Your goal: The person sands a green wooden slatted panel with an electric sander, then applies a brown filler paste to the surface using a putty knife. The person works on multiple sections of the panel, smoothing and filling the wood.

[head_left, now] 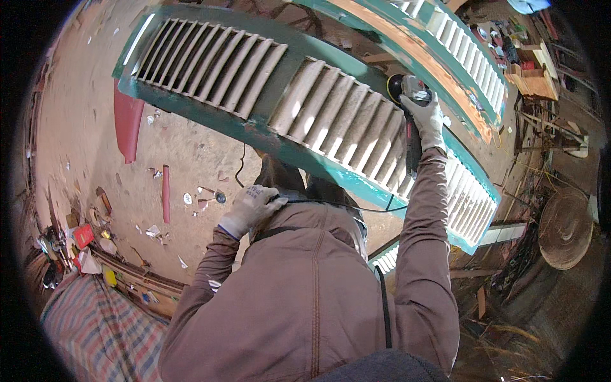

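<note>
My right hand (424, 121), in a pale work glove, is closed around an angle grinder (415, 89) with a round disc at its head. The grinder is over the far frame of a long green louvered shutter (318, 156), which slants across in front of me with dusty whitish slats. The disc is at the shutter's edge; I cannot tell if it touches. At my waist, my gloved left hand (251, 207) pinches a black power cord (347, 207) that runs right toward my right forearm.
Another green shutter (468, 54) lies beyond, its near frame (414, 48) worn to bare wood. A red curved piece (127, 124) and a red strip (166, 191) are on the littered floor. Striped cloth (95, 325) lies lower left; a round woven hat-like item (565, 228) sits right.
</note>
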